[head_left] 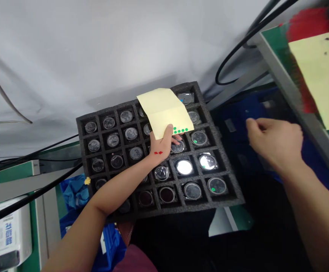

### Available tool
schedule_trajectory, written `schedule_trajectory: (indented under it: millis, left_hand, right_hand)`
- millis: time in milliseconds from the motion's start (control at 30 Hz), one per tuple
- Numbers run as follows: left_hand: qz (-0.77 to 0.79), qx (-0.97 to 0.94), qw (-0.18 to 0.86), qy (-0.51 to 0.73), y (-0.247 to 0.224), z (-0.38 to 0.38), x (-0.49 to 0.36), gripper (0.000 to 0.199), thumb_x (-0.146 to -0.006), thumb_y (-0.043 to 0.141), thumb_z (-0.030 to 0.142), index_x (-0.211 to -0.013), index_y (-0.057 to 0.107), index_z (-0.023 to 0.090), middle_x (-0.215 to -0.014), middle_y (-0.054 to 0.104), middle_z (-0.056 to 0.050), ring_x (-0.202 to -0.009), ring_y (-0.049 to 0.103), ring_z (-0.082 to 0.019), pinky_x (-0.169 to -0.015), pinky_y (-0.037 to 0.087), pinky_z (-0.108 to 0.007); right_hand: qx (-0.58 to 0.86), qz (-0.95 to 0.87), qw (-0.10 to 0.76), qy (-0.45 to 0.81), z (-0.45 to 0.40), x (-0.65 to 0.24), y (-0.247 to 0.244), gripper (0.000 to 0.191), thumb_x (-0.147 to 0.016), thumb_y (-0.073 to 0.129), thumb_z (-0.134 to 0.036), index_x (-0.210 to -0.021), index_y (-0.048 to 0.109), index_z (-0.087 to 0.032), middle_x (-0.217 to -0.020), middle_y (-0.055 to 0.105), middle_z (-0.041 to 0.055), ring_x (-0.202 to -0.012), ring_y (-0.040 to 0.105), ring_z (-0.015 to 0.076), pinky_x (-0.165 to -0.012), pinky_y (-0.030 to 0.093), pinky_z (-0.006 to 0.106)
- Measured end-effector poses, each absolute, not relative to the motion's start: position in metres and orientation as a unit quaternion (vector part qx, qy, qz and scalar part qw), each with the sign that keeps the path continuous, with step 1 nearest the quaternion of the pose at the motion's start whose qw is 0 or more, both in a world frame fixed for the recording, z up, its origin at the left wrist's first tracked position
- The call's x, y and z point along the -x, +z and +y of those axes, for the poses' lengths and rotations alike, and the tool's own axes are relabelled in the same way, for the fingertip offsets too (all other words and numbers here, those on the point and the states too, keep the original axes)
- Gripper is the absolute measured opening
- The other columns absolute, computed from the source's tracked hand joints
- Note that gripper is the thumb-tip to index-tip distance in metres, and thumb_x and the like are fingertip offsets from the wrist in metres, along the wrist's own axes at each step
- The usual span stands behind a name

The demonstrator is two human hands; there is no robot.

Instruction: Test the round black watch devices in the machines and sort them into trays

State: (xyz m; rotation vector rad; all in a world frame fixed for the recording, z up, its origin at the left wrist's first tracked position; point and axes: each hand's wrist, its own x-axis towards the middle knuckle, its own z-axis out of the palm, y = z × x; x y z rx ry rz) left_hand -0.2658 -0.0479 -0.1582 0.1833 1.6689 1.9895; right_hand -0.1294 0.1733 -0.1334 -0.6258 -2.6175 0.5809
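My left hand [163, 145] grips a pale yellow sheet [164, 107] with its thumb on top, near a row of green dot stickers [179, 131]. The sheet covers part of a black foam tray [234, 185]. Round, glassy discs sit in the tray's square compartments; some at the right, such as one disc [217, 186], carry a green dot. To the right of the tray, my right hand [275, 141] is raised with its fingers curled together; whatever it may hold is hidden.
Green shelves with grey frames stand at the right [278, 71] and left. Another yellow sheet [323, 75] lies at the upper right. Black cables [238, 47] cross both sides. Blue bins [110, 245] and a white box [10, 234] are lower left.
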Motion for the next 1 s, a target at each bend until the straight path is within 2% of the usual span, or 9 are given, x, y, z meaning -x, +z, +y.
schedule_trajectory:
  millis: [33,133,267,333,400,433,500,667,1000]
  left_hand:
    - [0.618,-0.07,0.267,0.737,-0.157,-0.048,0.266,0.055,-0.076,0.06,0.068,-0.086,0.07,0.015,-0.066,0.071,-0.006,-0.05,0.06,-0.012,-0.043,0.05,-0.024]
    - [0.614,-0.076,0.267,0.739,-0.153,-0.048,0.267,0.053,-0.073,0.065,0.067,-0.083,0.07,0.015,-0.065,0.071,-0.005,-0.049,0.059,-0.012,-0.043,0.05,-0.023]
    - [0.615,-0.079,0.267,0.738,-0.148,-0.049,0.267,0.053,-0.071,0.067,0.066,-0.074,0.068,0.014,-0.06,0.07,-0.005,-0.046,0.059,-0.011,-0.042,0.051,-0.023]
    - [0.624,-0.079,0.27,0.729,-0.146,-0.048,0.267,0.053,-0.071,0.067,0.066,-0.072,0.068,0.012,-0.057,0.069,-0.006,-0.046,0.06,-0.012,-0.043,0.051,-0.023]
    - [0.634,-0.081,0.274,0.719,-0.145,-0.048,0.266,0.051,-0.072,0.068,0.063,-0.072,0.069,0.011,-0.057,0.069,-0.006,-0.047,0.063,-0.013,-0.044,0.052,-0.023]
    - [0.636,-0.083,0.274,0.717,-0.145,-0.048,0.266,0.05,-0.072,0.069,0.061,-0.072,0.069,0.011,-0.057,0.07,-0.007,-0.047,0.063,-0.013,-0.044,0.053,-0.023]
    - [0.639,-0.083,0.268,0.716,-0.146,-0.048,0.266,0.048,-0.072,0.07,0.059,-0.072,0.069,0.011,-0.058,0.07,-0.006,-0.046,0.064,-0.014,-0.044,0.053,-0.024]
    - [0.645,-0.096,0.275,0.706,-0.15,-0.05,0.266,0.049,-0.074,0.067,0.061,-0.075,0.069,0.012,-0.058,0.07,-0.005,-0.05,0.066,-0.016,-0.046,0.056,-0.025]
    - [0.647,-0.134,0.278,0.697,-0.154,-0.053,0.264,0.053,-0.08,0.058,0.063,-0.076,0.07,0.012,-0.06,0.07,-0.006,-0.053,0.067,-0.016,-0.05,0.057,-0.027]
  right_hand:
    - [0.213,-0.941,0.174,0.197,0.183,0.122,-0.139,0.039,-0.086,0.062,-0.032,-0.05,0.049,-0.025,-0.035,0.039,-0.0033,-0.027,0.024,0.0095,-0.036,0.017,0.028]
    - [0.218,-0.949,0.157,0.168,0.189,0.108,-0.146,0.022,-0.079,0.07,-0.032,-0.06,0.062,-0.027,-0.043,0.057,-0.0042,-0.027,0.034,0.0114,-0.034,0.022,0.028]
    - [0.275,-0.931,0.202,0.131,0.153,0.117,-0.122,0.041,-0.086,0.063,-0.035,-0.049,0.051,-0.026,-0.034,0.044,-0.0034,-0.03,0.038,0.0155,-0.037,0.022,0.031]
    - [0.26,-0.919,0.249,0.16,0.124,0.133,-0.104,0.032,-0.09,0.06,-0.032,-0.059,0.057,-0.025,-0.046,0.056,-0.0012,-0.041,0.052,0.018,-0.042,0.034,0.033]
    - [0.152,-0.925,0.292,0.189,0.097,0.151,-0.092,0.013,-0.089,0.062,-0.025,-0.076,0.066,-0.022,-0.068,0.07,0.0036,-0.06,0.063,0.0214,-0.055,0.048,0.035]
    - [0.095,-0.928,0.3,0.198,0.086,0.161,-0.09,0.008,-0.089,0.062,-0.021,-0.084,0.068,-0.021,-0.078,0.073,0.0057,-0.069,0.066,0.0224,-0.062,0.051,0.036]
    - [0.024,-0.935,0.289,0.203,0.07,0.176,-0.092,0.01,-0.09,0.06,-0.017,-0.092,0.069,-0.019,-0.09,0.074,0.0078,-0.081,0.066,0.023,-0.072,0.054,0.036]
    - [0.043,-0.942,0.263,0.205,0.061,0.189,-0.112,0.012,-0.092,0.06,-0.02,-0.094,0.071,-0.019,-0.097,0.074,0.007,-0.082,0.066,0.022,-0.072,0.054,0.036]
    - [0.065,-0.939,0.268,0.207,0.063,0.188,-0.111,0.011,-0.088,0.065,-0.019,-0.078,0.071,-0.02,-0.087,0.076,0.0036,-0.074,0.068,0.0213,-0.068,0.051,0.036]
